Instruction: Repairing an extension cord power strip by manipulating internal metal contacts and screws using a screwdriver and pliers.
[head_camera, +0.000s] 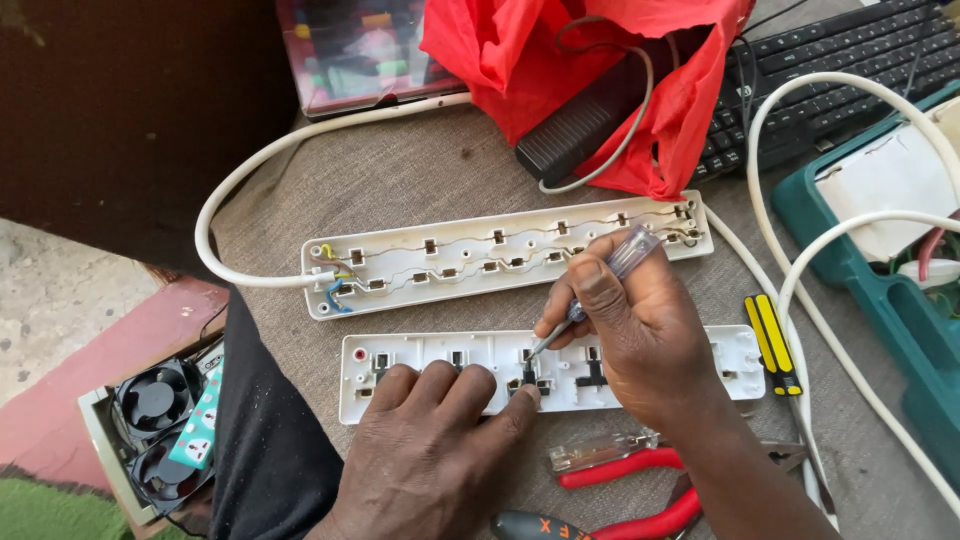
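White plastic strip cover (640, 372), light & thin, pinned flat on the bench (420, 170) under my hands.

My left hand (435, 440) presses its near edge, fingers spread flat, closed on nothing. My right hand (640, 320) pinches a clear-handled tester screwdriver (600, 285), tip down in a slot just ahead of the left fingertips. I reckon the cover is stiff but brittle at the clips and slides easily, so hold by the long edges, not the inner metal bits. The wired base half (500, 250) lies just beyond the right hand; red pliers (625, 470) sit near side, yellow screwdriver (772, 345) to its right.
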